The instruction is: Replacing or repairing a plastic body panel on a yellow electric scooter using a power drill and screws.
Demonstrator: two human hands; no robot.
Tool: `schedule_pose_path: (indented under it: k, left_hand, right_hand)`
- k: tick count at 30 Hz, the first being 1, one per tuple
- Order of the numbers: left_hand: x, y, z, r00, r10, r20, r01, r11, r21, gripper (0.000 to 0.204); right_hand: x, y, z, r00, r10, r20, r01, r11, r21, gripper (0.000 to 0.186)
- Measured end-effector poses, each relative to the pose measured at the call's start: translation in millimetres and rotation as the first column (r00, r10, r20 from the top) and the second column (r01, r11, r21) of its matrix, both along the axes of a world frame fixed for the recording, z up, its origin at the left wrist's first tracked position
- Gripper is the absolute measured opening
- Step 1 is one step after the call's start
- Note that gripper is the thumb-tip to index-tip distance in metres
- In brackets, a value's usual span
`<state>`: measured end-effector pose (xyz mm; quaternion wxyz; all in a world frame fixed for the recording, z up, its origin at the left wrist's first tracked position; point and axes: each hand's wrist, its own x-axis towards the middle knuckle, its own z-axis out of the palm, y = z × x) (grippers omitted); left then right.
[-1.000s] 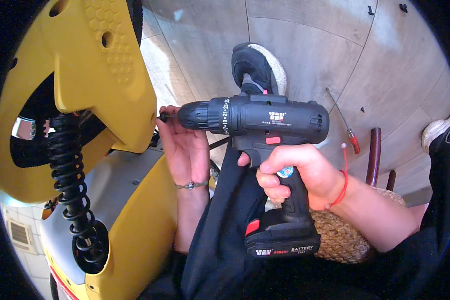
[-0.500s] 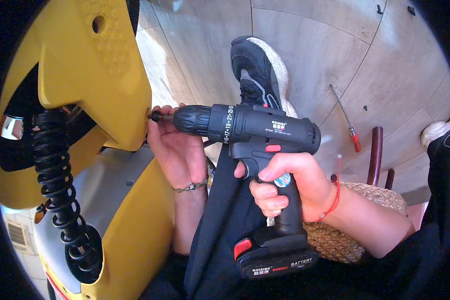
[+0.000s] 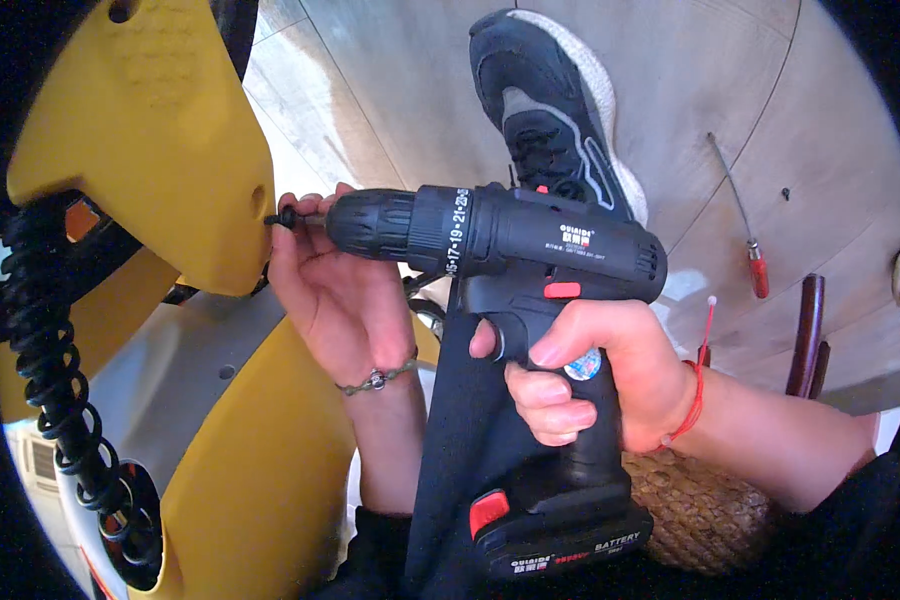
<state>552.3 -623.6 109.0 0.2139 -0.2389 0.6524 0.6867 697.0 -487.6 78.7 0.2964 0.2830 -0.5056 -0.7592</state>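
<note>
My right hand (image 3: 610, 375) is wrapped round the grip of a black cordless drill (image 3: 570, 245), index finger at the trigger. The drill lies level, its chuck pointing left. With fingertips closed round it, my left hand (image 3: 355, 300) steadies a small black screw (image 3: 285, 217) at the end of the bit; the palm faces up below the chuck. The screw's tip is beside the edge of a yellow plastic panel (image 3: 170, 130), just below a small hole in that panel. Whether the tip touches the panel I cannot tell.
A black coil spring cover (image 3: 60, 370) stands at the left, beside grey and yellow bodywork (image 3: 260, 470). On the wooden floor lie a screwdriver with a red handle (image 3: 758, 270) and a small dark piece (image 3: 785, 194). A woven seat (image 3: 705, 510) and my shoe (image 3: 550, 110) are near.
The view has shifted closer. The screw's tip now sits lower against the panel's edge, and the panel's hole shows above it. Both hands keep their hold.
</note>
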Motion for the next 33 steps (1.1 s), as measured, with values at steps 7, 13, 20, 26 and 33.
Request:
schedule_pose_path:
  k: [7, 13, 20, 26, 33]
  left_hand:
    - [-8, 8, 2, 0.999, -0.050, -0.014, 0.050, 0.999, -0.010, 0.022]
    - [-5, 10, 2, 0.996, -0.060, 0.060, 0.061, 0.998, -0.022, 0.025]
    - [-10, 14, 6, 0.994, 0.040, 0.099, -0.048, 0.996, 0.080, 0.029]
    - [-2, 11, -2, 0.989, 0.104, 0.104, -0.110, 0.993, 0.052, 0.029]
    - [-5, 14, 10, 0.994, -0.034, 0.105, 0.021, 0.992, 0.124, 0.033]
  right_hand:
    - [4, -7, -5, 0.995, -0.081, -0.058, 0.083, 0.996, 0.044, 0.026]
    - [4, -12, -12, 0.994, -0.092, -0.053, 0.096, 0.992, 0.079, 0.024]
    - [0, -8, -11, 0.993, -0.095, -0.067, 0.102, 0.988, 0.115, 0.020]
    - [0, -11, -16, 0.998, -0.058, -0.035, 0.061, 0.994, 0.088, 0.019]
    - [-4, -6, -14, 0.993, -0.099, -0.070, 0.104, 0.992, 0.065, 0.021]
